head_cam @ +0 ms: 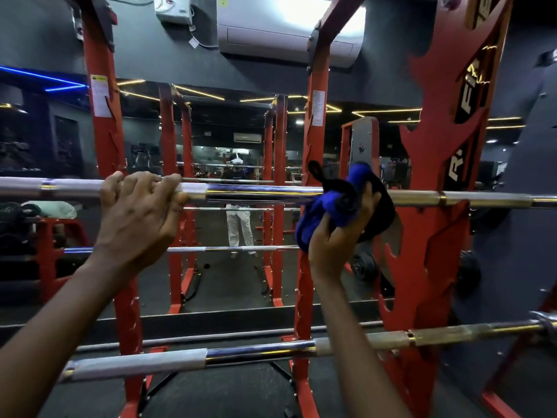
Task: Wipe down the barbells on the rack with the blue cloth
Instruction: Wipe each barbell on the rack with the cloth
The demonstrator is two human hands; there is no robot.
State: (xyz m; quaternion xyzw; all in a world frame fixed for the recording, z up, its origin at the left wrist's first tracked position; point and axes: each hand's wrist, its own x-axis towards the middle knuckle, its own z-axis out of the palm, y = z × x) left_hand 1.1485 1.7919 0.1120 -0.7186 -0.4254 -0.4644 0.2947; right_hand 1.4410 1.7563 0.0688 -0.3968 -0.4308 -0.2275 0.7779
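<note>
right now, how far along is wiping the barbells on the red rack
Done: cannot tell, no bar looks cleaner. In hand: right hand grips the bunched blue cloth against the upper chrome barbell, left hand gripping that bar. Left: the lower chrome barbell, untouched.

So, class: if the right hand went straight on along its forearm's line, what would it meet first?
The upper barbell: the right hand holds the blue cloth against it. Beyond, probably the red rack upright, though depth is unclear.
</note>
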